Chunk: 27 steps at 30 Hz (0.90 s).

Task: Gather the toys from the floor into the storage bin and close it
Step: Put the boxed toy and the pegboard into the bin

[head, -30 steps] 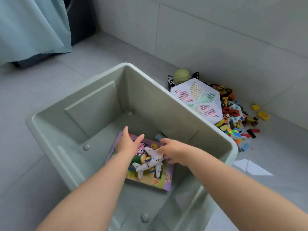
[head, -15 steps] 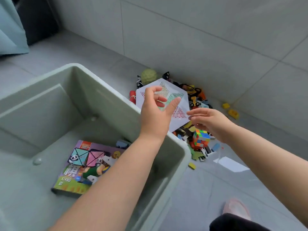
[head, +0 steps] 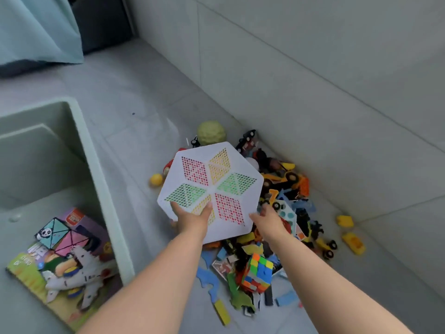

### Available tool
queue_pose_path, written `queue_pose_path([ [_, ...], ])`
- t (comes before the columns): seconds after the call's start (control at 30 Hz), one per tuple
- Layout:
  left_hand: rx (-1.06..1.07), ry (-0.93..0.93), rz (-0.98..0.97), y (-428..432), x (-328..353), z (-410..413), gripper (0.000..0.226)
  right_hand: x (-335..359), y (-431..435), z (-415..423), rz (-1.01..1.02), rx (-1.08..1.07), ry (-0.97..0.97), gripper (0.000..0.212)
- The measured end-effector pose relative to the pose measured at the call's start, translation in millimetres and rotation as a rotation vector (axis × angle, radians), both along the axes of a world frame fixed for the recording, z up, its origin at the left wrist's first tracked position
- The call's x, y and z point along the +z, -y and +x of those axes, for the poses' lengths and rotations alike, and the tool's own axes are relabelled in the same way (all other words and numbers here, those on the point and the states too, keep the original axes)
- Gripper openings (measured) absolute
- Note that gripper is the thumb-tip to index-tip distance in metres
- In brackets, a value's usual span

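1. step in hand: picking the white hexagonal board (head: 212,186) off the toy pile (head: 284,213), centre of frame, against the wall.
2. left hand (head: 192,219) pinches the board's near edge at lower left, thumb on top. right hand (head: 267,219) is at the lower right edge, thumb on the board and fingers hidden below, so cannot tell if it really grips.
3. the board looks tilted and resting over the pile. can't say if it's fully clear of it.
4. storage bin (head: 96,169) is at the left of frame, open. inside: a flat box (head: 79,227) with a toy plane (head: 72,282) on it.
5. next move, my read: carry the board left over the rim and lay it flat. it's wide, so it needs both hands and some tilt.
6. lots left on the floor: colour cube (head: 258,271), green ball (head: 212,132), yellow blocks (head: 352,242), small cars. no lid in view, so closing is far off.
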<state>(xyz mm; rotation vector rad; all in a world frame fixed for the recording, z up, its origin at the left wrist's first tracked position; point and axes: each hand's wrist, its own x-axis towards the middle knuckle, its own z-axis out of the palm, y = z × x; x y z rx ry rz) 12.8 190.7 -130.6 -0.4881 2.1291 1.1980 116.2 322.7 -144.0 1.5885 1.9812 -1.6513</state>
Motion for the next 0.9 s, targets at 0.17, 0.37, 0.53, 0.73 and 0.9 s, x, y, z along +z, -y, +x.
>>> queue_pose_path([
  [0.17,0.183,0.024,0.066,5.9,-35.6,1.2,0.099,-26.4,-2.9,-15.7,-0.002,-0.057,-0.013,0.040],
  [0.37,0.341,0.056,0.067,0.8,-51.8,7.6,0.056,-10.8,0.8,-18.1,-0.011,-0.183,-0.240,0.023],
  [0.53,0.429,-0.016,0.070,-14.8,-21.9,11.7,0.043,38.9,0.7,-9.5,-0.084,-0.280,-0.455,0.027],
  [0.73,0.370,-0.212,0.354,6.9,81.2,-0.3,0.041,134.8,22.3,-2.6,-0.070,-0.321,-0.722,0.028],
  [0.9,0.351,-0.270,0.613,101.7,155.2,-27.5,0.025,206.2,84.3,-31.0,-0.085,-0.193,-0.871,0.028],
])
